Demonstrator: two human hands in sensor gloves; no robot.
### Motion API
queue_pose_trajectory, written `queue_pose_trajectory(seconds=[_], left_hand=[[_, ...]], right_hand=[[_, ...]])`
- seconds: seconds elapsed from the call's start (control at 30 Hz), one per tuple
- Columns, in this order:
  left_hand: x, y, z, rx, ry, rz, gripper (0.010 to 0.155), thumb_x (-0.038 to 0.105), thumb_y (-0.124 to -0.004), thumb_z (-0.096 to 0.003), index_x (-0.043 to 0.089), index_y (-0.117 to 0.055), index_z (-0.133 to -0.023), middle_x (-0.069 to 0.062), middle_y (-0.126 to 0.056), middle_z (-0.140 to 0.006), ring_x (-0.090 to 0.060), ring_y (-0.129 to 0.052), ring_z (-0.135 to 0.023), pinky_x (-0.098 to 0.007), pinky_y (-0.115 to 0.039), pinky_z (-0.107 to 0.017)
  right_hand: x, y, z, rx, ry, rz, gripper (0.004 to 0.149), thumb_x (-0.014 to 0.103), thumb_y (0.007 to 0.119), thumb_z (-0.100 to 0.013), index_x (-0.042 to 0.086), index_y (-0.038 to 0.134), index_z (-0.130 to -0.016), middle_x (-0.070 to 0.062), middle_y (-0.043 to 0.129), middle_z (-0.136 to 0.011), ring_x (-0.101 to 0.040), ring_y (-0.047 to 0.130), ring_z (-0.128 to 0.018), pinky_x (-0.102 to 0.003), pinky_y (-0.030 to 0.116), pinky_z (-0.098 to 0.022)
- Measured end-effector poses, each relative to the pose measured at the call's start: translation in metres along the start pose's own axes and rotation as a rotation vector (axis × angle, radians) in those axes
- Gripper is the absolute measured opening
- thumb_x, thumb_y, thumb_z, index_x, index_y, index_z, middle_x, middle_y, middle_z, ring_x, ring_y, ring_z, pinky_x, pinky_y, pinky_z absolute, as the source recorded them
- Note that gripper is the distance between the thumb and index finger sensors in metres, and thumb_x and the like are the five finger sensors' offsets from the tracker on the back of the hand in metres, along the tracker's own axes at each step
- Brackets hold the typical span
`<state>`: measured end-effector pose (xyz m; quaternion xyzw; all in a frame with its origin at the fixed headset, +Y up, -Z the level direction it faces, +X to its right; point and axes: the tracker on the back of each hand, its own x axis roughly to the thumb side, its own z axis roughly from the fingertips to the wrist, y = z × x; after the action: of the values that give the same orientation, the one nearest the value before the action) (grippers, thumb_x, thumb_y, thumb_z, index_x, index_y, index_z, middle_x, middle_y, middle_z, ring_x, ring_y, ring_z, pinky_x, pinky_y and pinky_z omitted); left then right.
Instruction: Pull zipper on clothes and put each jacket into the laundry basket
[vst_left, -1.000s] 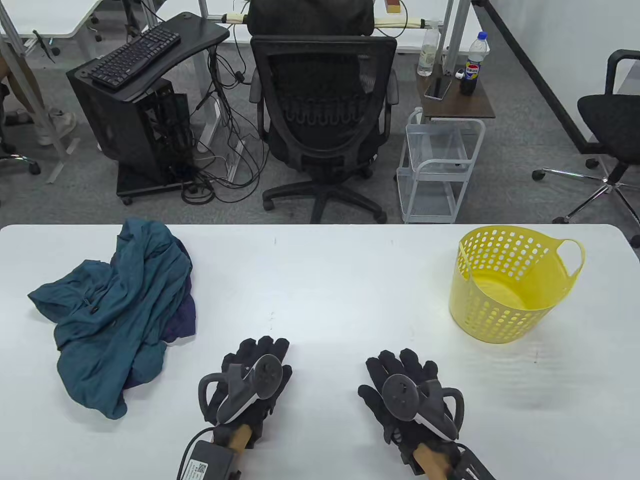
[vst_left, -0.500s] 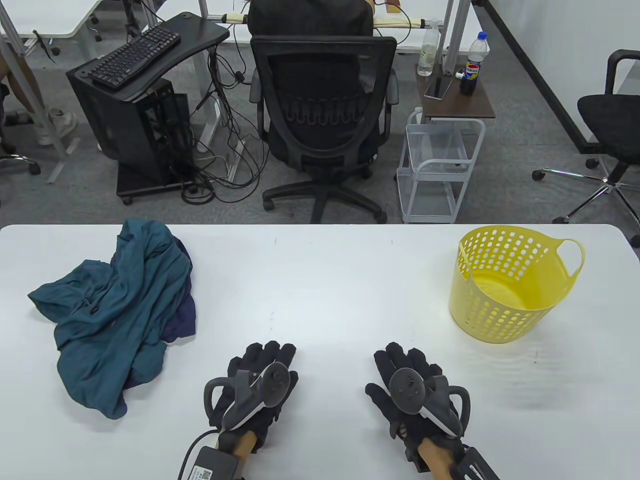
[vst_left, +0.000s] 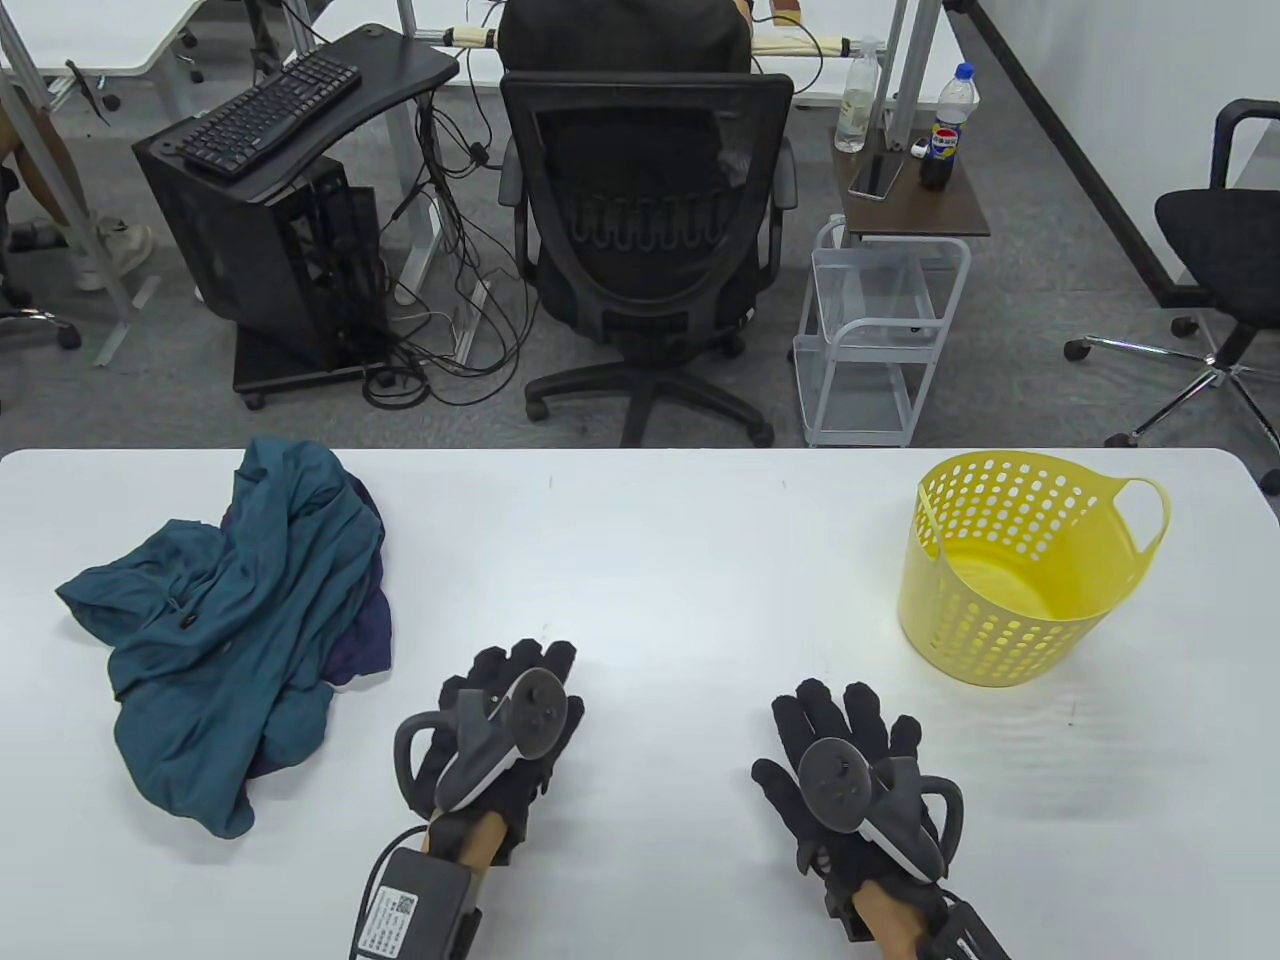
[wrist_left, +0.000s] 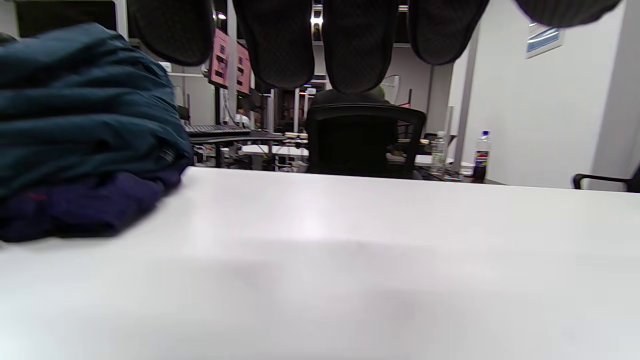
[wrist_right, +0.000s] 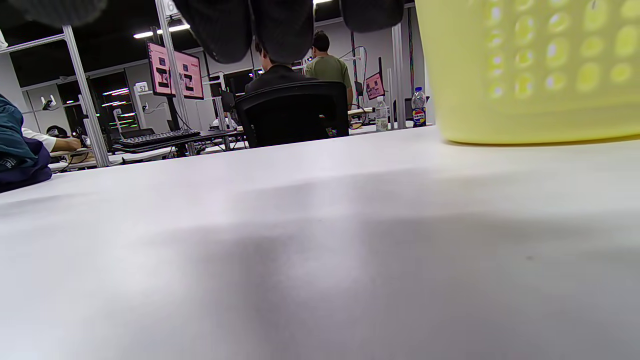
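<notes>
The teal jacket (vst_left: 225, 620) at nine o'clock is thin, matt, creased cloth, over darker navy cloth (wrist_left: 75, 205); the yellow laundry basket (vst_left: 1010, 570) at two o'clock is smooth perforated plastic; the white table (vst_left: 680, 560) is smooth, faintly glossy.

Most of the navy jacket (vst_left: 365, 625) is buried under the teal jacket (vst_left: 230, 620), so no zipper shows on either. The trackers cover the backs of the left hand (vst_left: 500, 740) and right hand (vst_left: 850, 770). In the right wrist view the yellow basket (wrist_right: 530, 70) is blurry and cut off top and right. Both wrist views crop the fingertips (wrist_left: 357, 45) at the top edge.
</notes>
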<state>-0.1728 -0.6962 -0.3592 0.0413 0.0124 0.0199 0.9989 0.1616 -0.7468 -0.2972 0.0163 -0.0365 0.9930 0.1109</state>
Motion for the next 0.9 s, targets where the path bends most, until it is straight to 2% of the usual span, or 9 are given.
queue_pose_trajectory(seconds=[0.13,0.27,0.37,0.47,0.57,0.67,0.73,0.8,0.9], left_hand=[[-0.038,0.023,-0.029,0.027,0.128,-0.078,0.066,0.067,-0.064,-0.0347,0.052,-0.06,-0.098,0.013,-0.07,-0.113,-0.026,-0.072,-0.103,-0.058,-0.063,-0.069],[-0.079,0.028,-0.056,-0.001,0.254,-0.098,0.069,0.067,-0.066,-0.0342,0.054,-0.053,-0.1,0.013,-0.061,-0.117,-0.027,-0.061,-0.107,-0.059,-0.059,-0.071],[-0.111,0.022,-0.072,-0.032,0.363,-0.137,0.077,0.07,-0.067,-0.0331,0.056,-0.037,-0.102,0.013,-0.039,-0.122,-0.027,-0.043,-0.112,-0.06,-0.051,-0.075],[-0.141,0.011,-0.082,-0.06,0.468,-0.119,0.09,0.073,-0.07,-0.031,0.059,-0.014,-0.1,0.012,-0.003,-0.119,-0.024,-0.02,-0.113,-0.059,-0.039,-0.079],[-0.171,-0.007,-0.09,-0.118,0.577,-0.067,0.103,0.075,-0.074,-0.0281,0.055,0.001,-0.096,0.007,0.006,-0.117,-0.028,-0.011,-0.112,-0.061,-0.034,-0.079],[-0.198,-0.032,-0.092,-0.194,0.668,0.014,0.111,0.074,-0.08,-0.0255,0.052,0.005,-0.093,0.002,0.003,-0.117,-0.032,-0.015,-0.112,-0.061,-0.036,-0.078],[-0.207,-0.048,-0.092,-0.23,0.691,0.003,0.111,0.071,-0.084,-0.025,0.053,0.001,-0.094,0.003,-0.01,-0.12,-0.032,-0.036,-0.112,-0.058,-0.047,-0.076],[-0.21,-0.053,-0.09,-0.158,0.719,-0.119,0.101,0.067,-0.085,-0.0258,0.054,-0.017,-0.1,0.012,-0.044,-0.119,-0.023,-0.061,-0.106,-0.052,-0.062,-0.072],[-0.206,-0.047,-0.092,-0.075,0.695,-0.263,0.08,0.061,-0.084,-0.031,0.051,-0.044,-0.1,0.017,-0.072,-0.105,-0.016,-0.083,-0.089,-0.044,-0.075,-0.063]], right_hand=[[0.0,0.0,-0.001,0.008,0.008,-0.001,0.07,0.067,0.06,-0.045,0.037,0.053,-0.108,0.007,0.048,-0.122,-0.042,0.037,-0.111,-0.075,0.031,-0.07],[0.0,0.001,-0.001,0.019,0.012,0.006,0.07,0.067,0.06,-0.045,0.037,0.053,-0.108,0.007,0.048,-0.122,-0.042,0.037,-0.111,-0.075,0.031,-0.07],[0.001,0.002,-0.002,0.027,0.011,0.016,0.07,0.067,0.06,-0.045,0.037,0.053,-0.108,0.007,0.049,-0.122,-0.042,0.037,-0.111,-0.075,0.032,-0.07],[0.002,0.005,-0.002,0.037,0.01,0.028,0.07,0.067,0.06,-0.045,0.037,0.053,-0.108,0.007,0.048,-0.122,-0.042,0.038,-0.111,-0.075,0.032,-0.07],[0.003,0.006,-0.002,0.041,0.01,0.038,0.07,0.067,0.06,-0.045,0.037,0.053,-0.108,0.007,0.049,-0.122,-0.042,0.038,-0.111,-0.075,0.032,-0.07],[0.003,0.006,-0.002,0.044,0.011,0.04,0.07,0.067,0.06,-0.045,0.037,0.053,-0.108,0.007,0.049,-0.122,-0.042,0.038,-0.111,-0.075,0.033,-0.07],[0.002,0.006,-0.002,0.049,0.011,0.039,0.07,0.066,0.06,-0.045,0.037,0.053,-0.107,0.007,0.049,-0.122,-0.042,0.038,-0.111,-0.075,0.033,-0.07],[0.001,0.006,-0.001,0.051,0.016,0.04,0.069,0.066,0.06,-0.045,0.037,0.054,-0.107,0.007,0.05,-0.122,-0.042,0.039,-0.111,-0.075,0.033,-0.07],[-0.001,0.005,-0.001,0.056,0.025,0.027,0.069,0.066,0.061,-0.045,0.036,0.054,-0.107,0.007,0.05,-0.122,-0.042,0.039,-0.111,-0.075,0.033,-0.07]])
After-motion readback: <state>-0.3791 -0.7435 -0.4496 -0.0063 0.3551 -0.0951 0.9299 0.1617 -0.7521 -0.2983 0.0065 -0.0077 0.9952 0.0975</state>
